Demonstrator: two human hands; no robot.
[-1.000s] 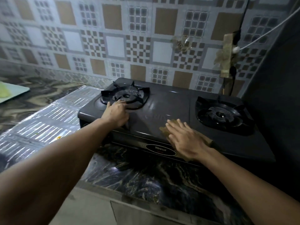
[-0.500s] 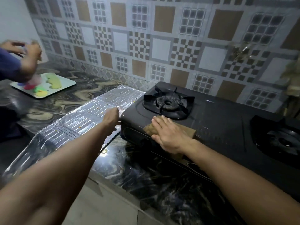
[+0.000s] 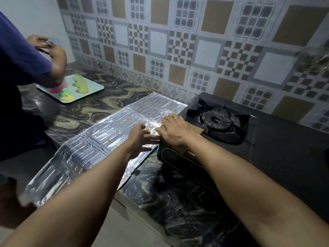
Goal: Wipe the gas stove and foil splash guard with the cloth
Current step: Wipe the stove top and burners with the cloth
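Observation:
The black gas stove (image 3: pixel 277 139) sits on the marble counter, its left burner (image 3: pixel 216 120) in view. A silver foil splash guard (image 3: pixel 99 139) lies flat on the counter to the stove's left, dotted with small yellow and orange specks. My right hand (image 3: pixel 175 132) presses flat on a brown cloth (image 3: pixel 196 130) at the stove's front left corner, fingers reaching over the foil's edge. My left hand (image 3: pixel 140 139) hovers with fingers spread over the foil, close beside the right hand.
Another person in a blue sleeve (image 3: pixel 21 56) stands at the left, hands above a white tray (image 3: pixel 92 86) holding green, red and yellow items. The patterned tiled wall (image 3: pixel 178 41) runs behind. The counter's front edge (image 3: pixel 135 207) is near my forearms.
The view has swung left. My right hand slid the cloth leftward along the stove to its front left corner. My left hand left the stove and now is over the foil.

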